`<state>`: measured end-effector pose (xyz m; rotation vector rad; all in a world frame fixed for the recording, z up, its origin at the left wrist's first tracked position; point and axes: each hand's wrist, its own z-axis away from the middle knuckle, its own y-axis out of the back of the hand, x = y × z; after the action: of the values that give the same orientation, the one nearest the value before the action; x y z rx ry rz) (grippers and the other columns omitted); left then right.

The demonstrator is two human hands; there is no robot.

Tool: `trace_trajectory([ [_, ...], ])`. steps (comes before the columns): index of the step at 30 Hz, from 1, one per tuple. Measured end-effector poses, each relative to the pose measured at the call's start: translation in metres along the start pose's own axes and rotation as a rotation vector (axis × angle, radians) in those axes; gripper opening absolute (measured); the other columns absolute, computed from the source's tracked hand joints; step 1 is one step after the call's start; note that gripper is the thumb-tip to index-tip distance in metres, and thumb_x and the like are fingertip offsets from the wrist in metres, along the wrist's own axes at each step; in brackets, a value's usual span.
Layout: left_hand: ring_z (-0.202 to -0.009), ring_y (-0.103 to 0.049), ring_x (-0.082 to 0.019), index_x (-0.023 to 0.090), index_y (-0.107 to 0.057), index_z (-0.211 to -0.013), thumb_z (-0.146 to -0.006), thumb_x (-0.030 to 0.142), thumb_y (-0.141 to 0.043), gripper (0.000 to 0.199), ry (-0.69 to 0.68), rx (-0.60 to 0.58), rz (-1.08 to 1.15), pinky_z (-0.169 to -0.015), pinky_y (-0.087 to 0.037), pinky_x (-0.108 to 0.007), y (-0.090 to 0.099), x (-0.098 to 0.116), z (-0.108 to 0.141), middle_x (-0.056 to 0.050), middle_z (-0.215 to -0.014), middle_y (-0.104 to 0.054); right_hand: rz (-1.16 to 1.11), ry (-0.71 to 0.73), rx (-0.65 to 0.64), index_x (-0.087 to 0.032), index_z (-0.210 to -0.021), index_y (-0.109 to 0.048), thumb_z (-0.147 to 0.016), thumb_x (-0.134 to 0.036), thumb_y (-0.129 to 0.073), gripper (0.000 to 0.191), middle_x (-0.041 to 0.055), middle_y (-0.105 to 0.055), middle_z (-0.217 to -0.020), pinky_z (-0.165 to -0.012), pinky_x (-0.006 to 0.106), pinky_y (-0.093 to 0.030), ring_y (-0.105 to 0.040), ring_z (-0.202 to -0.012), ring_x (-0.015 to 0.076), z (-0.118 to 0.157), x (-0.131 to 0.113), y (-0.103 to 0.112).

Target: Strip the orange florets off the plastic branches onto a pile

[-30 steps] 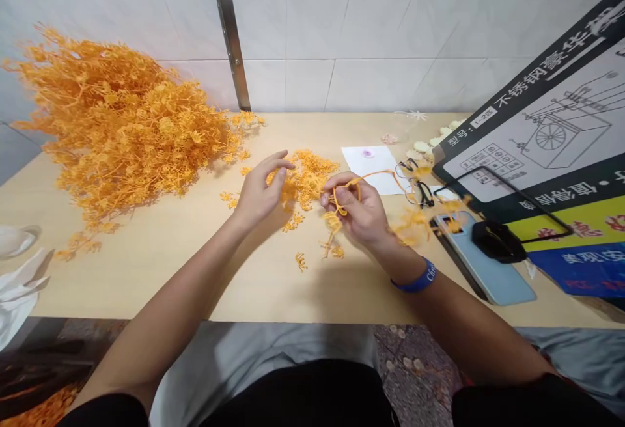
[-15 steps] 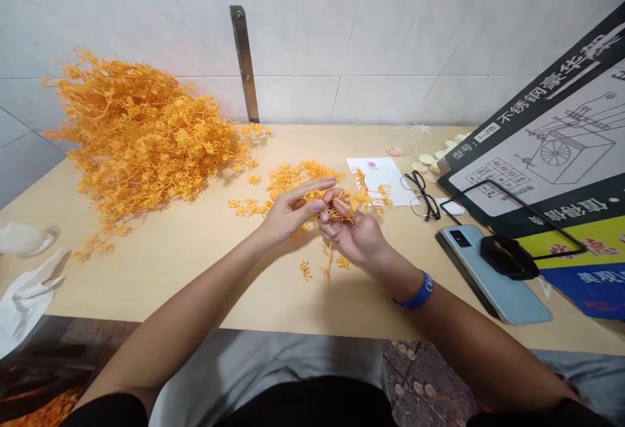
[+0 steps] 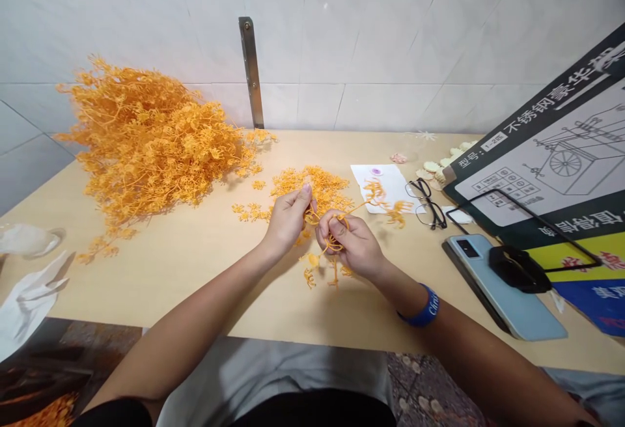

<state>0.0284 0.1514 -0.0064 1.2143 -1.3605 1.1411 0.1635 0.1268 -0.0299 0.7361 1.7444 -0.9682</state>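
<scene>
My right hand (image 3: 355,239) is closed round an orange plastic flower sprig (image 3: 375,191); its branches stick out to the upper right and hang below the fingers. Close beside it, my left hand (image 3: 287,222) has thumb and fingers pinched on an orange bit at the sprig's left side. Whether that bit is still joined to the sprig is hard to tell. Behind the hands lies a low heap of loose orange florets (image 3: 317,183). A few more pieces, including a floret (image 3: 309,277), are on the table just below the hands.
A big bunch of orange plastic sprigs (image 3: 156,140) fills the table's left back. To the right are white paper (image 3: 364,178), glasses (image 3: 424,202), a light blue phone (image 3: 508,290) and a printed box (image 3: 551,153). A clear cup (image 3: 29,239) and white plastic (image 3: 29,297) sit at left.
My left hand's fingers have gone from stretched over the sprig to a closed pinch, slightly lower. The right hand has turned, and its sprig now spreads right and downward. The view has shifted slightly.
</scene>
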Motion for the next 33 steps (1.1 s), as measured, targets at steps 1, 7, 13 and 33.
trace_trajectory([
  [1, -0.047, -0.035, -0.009, 0.018, -0.054, -0.055, -0.086, 0.064, -0.050, 0.055, -0.007, 0.011, -0.020, -0.047, -0.030, -0.025, -0.001, 0.000, 0.001, 0.004, -0.049, -0.038, 0.063, 0.030, -0.003, -0.018, -0.073, -0.052, -0.089, -0.054, -0.057, 0.039, -0.0029, -0.046, -0.060, -0.045, 0.023, -0.027, -0.036, -0.047, 0.0084, 0.000, -0.003, 0.000],
  [7, -0.042, -0.026, -0.008, 0.020, -0.043, -0.051, -0.088, 0.060, -0.049, 0.055, 0.020, 0.177, -0.011, -0.043, -0.025, -0.024, 0.023, 0.003, -0.020, 0.005, -0.046, -0.032, 0.522, 0.246, -0.126, -0.019, -0.065, -0.051, -0.098, -0.050, -0.042, 0.046, -0.0011, -0.046, -0.058, -0.051, 0.025, -0.033, -0.041, -0.051, 0.0099, 0.010, -0.017, -0.007],
  [13, -0.043, -0.034, -0.008, 0.020, -0.044, -0.056, -0.091, 0.047, -0.052, 0.045, -0.160, 0.394, -0.088, -0.045, -0.029, -0.022, 0.058, -0.003, -0.044, 0.005, -0.049, -0.039, 0.452, 0.234, -0.112, -0.019, -0.069, -0.055, -0.099, -0.045, -0.043, 0.042, -0.0013, -0.045, -0.057, -0.049, 0.025, -0.031, -0.040, -0.049, 0.0099, 0.018, -0.020, -0.005],
  [33, -0.066, -0.057, -0.013, 0.017, -0.064, -0.071, -0.084, 0.052, -0.060, 0.037, -0.160, -0.235, -0.173, -0.067, -0.047, -0.026, 0.016, -0.004, -0.010, -0.001, -0.069, -0.064, 0.076, 0.114, 0.110, -0.020, -0.066, -0.048, -0.089, -0.055, -0.055, 0.041, 0.0015, -0.049, -0.065, -0.053, 0.028, -0.030, -0.040, -0.056, 0.0135, -0.002, -0.010, 0.014],
])
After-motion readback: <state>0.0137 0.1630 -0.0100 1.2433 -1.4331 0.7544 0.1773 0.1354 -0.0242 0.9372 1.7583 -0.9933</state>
